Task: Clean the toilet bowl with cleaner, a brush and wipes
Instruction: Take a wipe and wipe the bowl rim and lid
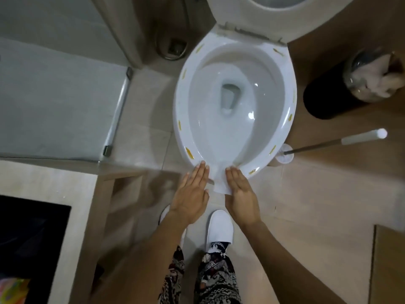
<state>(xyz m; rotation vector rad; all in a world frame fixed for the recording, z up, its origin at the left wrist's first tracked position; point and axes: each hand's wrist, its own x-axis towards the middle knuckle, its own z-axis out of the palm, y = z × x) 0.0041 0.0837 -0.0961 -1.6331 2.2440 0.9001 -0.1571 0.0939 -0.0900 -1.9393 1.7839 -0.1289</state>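
Below, the tiled floor fills most of the view, beige under the person's feet. On it stands the toilet bowl, white, its seat and lid swung up at the top of the frame. Small yellow marks dot the bowl's rim all the way round, and there is water in the throat at the centre.

To the bowl's right a black bin sits on the floor with a clear liner holding crumpled pale stuff, probably used paper, though the blur makes it hard to say. Nearer the bowl a toilet brush rests in its small white holder, just beside the rim, the handle slanting out to the right with its white end uppermost. Left of the bowl a grey glass panel with a metal edge stands, and behind it a coiled hose lies by the wall.

A long white wipe lies draped from inside the bowl over the front rim and hangs down outside it. The left hand and right hand flank the hanging end, fingers straight and together, each grip flat and clasping nothing; the fingertips reach the rim, and both hands press the edges of the wipe.

Two white slippers and patterned trousers show at the bottom.
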